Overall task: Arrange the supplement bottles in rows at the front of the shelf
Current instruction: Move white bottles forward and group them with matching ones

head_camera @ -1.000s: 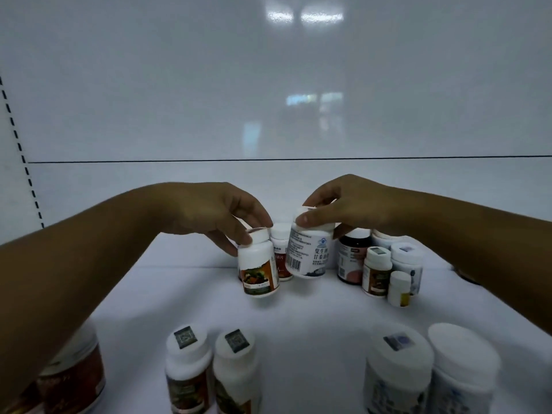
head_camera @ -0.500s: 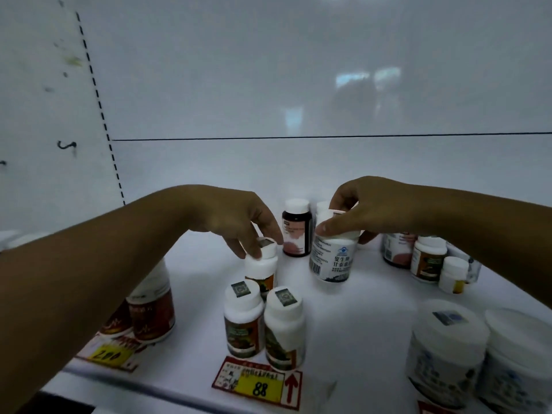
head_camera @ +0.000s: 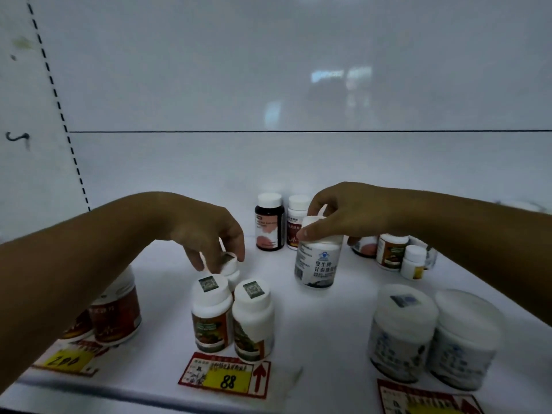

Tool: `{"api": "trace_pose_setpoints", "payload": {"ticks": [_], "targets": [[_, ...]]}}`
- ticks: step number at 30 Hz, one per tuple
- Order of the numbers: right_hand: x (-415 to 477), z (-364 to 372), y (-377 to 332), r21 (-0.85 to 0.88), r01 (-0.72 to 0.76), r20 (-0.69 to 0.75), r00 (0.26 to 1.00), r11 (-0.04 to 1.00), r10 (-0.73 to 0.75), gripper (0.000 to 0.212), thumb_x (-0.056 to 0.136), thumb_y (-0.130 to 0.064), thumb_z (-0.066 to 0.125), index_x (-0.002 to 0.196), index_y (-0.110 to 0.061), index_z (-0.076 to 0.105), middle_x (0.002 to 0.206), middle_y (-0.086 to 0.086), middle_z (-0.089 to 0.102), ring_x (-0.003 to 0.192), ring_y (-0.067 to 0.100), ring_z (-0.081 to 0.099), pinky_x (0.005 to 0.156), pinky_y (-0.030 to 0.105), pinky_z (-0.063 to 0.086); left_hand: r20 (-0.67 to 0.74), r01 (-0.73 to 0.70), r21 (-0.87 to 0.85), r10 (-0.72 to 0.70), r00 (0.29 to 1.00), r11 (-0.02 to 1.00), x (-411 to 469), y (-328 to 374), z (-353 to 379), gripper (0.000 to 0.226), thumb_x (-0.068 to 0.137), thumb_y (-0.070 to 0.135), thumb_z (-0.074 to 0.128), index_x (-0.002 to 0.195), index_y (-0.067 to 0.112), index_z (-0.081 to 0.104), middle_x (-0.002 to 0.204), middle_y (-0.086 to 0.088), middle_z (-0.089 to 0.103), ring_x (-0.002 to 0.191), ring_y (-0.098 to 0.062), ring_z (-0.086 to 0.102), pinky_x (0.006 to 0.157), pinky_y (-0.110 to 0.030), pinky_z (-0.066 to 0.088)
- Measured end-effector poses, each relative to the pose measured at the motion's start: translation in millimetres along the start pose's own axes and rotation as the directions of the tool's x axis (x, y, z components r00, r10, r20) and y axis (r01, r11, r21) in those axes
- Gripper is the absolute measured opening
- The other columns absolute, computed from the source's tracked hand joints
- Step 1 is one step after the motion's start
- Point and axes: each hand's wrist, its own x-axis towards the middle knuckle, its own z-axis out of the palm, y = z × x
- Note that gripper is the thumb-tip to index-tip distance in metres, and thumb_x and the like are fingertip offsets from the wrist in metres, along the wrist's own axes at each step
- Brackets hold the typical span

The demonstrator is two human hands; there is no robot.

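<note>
My left hand (head_camera: 209, 234) grips the cap of a small white bottle (head_camera: 230, 265) that stands just behind two like bottles with orange-green labels (head_camera: 212, 315) (head_camera: 253, 321) at the shelf front. My right hand (head_camera: 343, 213) holds a white bottle with a blue-printed label (head_camera: 316, 264) by its cap, tilted, its base at or just above the shelf (head_camera: 322, 318) in the middle. Two wide white jars (head_camera: 403, 333) (head_camera: 466, 339) stand at the front right, and red-labelled jars (head_camera: 116, 315) at the front left behind my forearm.
At the back stand a dark bottle (head_camera: 268, 222) and a white bottle with a red label (head_camera: 295, 225). More small bottles (head_camera: 391, 252) (head_camera: 413, 262) cluster at the back right under my right arm. Price tags (head_camera: 224, 376) (head_camera: 65, 361) lie along the front edge.
My left hand has brought its small bottle forward, down behind the front pair. My right hand has carried the blue-labelled bottle forward toward the middle. The view has tilted downward.
</note>
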Motion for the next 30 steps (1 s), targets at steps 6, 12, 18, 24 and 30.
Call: {"api": "trace_pose_setpoints", "payload": {"ticks": [6,12,18,24,30], "targets": [[-29.1,-17.3,26.2,-0.199,-0.122,0.015,0.992,0.972,0.127,0.042,0.07,-0.046,0.072,0.101,-0.02,0.059,0.098,-0.001,0.062,0.086,0.02,0.065,0.071,0.033,0.059,0.014,0.047,0.026,-0.047,0.999,0.999,4.7,2.7,-2.8,0.023,0.076,0.005,0.072,0.094,0.02,0.069,0.11,-0.005,0.063,0.087,-0.017,0.065,0.074,-0.03,0.058],[-45.1,-12.3,35.1,-0.383,-0.173,0.031,0.979,0.907,0.2,0.054,0.069,-0.056,0.068,0.102,-0.015,0.061,0.094,0.002,0.064,0.075,0.018,0.065,0.05,0.022,0.048,-0.068,0.067,0.019,-0.065,0.996,0.998,17.4,7.8,-6.5,0.026,0.075,0.018,0.075,0.098,0.028,0.067,0.104,0.002,0.069,0.086,-0.007,0.065,0.073,-0.025,0.054],[-44.4,-3.1,39.0,-0.468,-0.206,0.087,0.957,0.859,0.277,0.063,0.07,-0.064,0.064,0.109,-0.015,0.06,0.09,0.0,0.066,0.065,0.012,0.064,0.045,0.017,0.047,-0.249,0.03,0.033,-0.02,0.968,0.999,23.6,9.2,-12.5,0.022,0.077,0.024,0.073,0.097,0.03,0.064,0.102,0.004,0.068,0.092,-0.013,0.062,0.069,-0.023,0.052],[-34.6,-4.0,41.1,-0.502,-0.238,0.076,0.946,0.832,0.316,0.072,0.065,-0.08,0.049,0.102,-0.019,0.061,0.093,0.0,0.067,0.075,0.013,0.065,0.062,0.023,0.053,-0.329,0.056,0.121,-0.014,0.944,0.991,30.2,4.1,-23.3,0.03,0.073,0.017,0.077,0.096,0.027,0.061,0.103,0.005,0.064,0.098,-0.023,0.063,0.085,-0.035,0.052],[19.3,-8.1,37.2,-0.441,-0.178,-0.129,0.983,0.88,0.134,0.059,0.079,-0.065,0.051,0.117,-0.02,0.053,0.113,-0.001,0.061,0.086,0.011,0.051,0.07,0.026,0.04,-0.414,0.117,0.319,0.027,0.91,0.941,59.6,-1.1,-44.5,0.057,0.079,0.018,0.071,0.13,0.022,0.048,0.133,-0.002,0.049,0.117,-0.021,0.05,0.089,-0.027,0.043]]}}
